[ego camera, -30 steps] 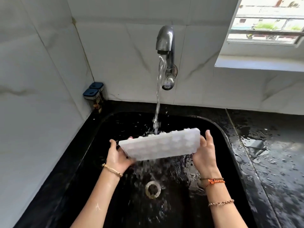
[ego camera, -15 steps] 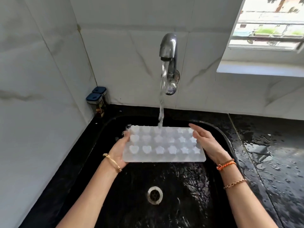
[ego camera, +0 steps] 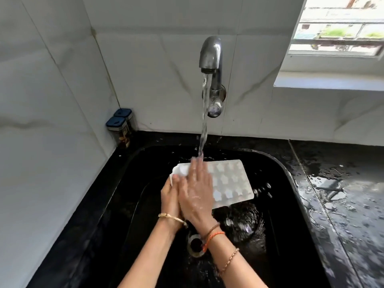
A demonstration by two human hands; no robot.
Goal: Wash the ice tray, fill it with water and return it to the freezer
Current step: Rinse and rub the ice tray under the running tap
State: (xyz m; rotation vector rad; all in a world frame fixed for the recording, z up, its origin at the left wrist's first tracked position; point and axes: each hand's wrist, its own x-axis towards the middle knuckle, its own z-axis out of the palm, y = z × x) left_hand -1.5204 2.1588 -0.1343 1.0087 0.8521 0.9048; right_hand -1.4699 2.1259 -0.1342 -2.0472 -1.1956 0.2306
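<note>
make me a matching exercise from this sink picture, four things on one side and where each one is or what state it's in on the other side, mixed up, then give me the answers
Things:
1. tap
2. ice tray
3. two blue-lidded jars
4. right hand

Places or states:
A. in the corner of the counter, left of the sink
B. lying flat on top of the tray, fingers straight
C. running, water falling onto the fingertips
D. held over the sink, star-shaped cells facing up

Pairs: 1-C, 2-D, 3-A, 4-B

White ice tray [ego camera: 230,181] w/ star pattern; black sink [ego camera: 276,204]; orange wristband [ego camera: 214,238].
</note>
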